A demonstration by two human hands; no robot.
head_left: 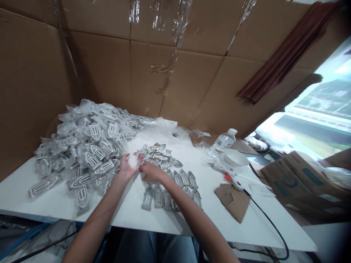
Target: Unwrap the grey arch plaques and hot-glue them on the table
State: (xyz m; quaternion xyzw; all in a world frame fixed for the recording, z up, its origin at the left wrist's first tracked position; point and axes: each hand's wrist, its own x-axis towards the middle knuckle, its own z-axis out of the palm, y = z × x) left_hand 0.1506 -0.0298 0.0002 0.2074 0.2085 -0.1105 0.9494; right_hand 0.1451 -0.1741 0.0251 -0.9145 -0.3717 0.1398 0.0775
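My left hand (127, 168) is curled, palm up, around a soft white clump (133, 160); whether it is thin plastic or fluffy filling I cannot tell. My right hand (150, 171) is beside it, fingers bent and pressed together, and what they may pinch is hidden. Just beyond the right hand lies a loose pile of small arched window-shaped pieces (157, 155) with white and dark outlines. Grey arched pieces (158, 196) stand in rows under my right forearm, which covers some of them.
Left is a large heap of bagged arched pieces (93, 146). Filmy white material (170, 129) lies behind. On the right are a plastic bottle (223, 140), a white round dish (236, 157), a corded glue gun (233, 180) and cardboard scraps (233, 201). Cardboard walls (109, 65) surround the white table (214, 223).
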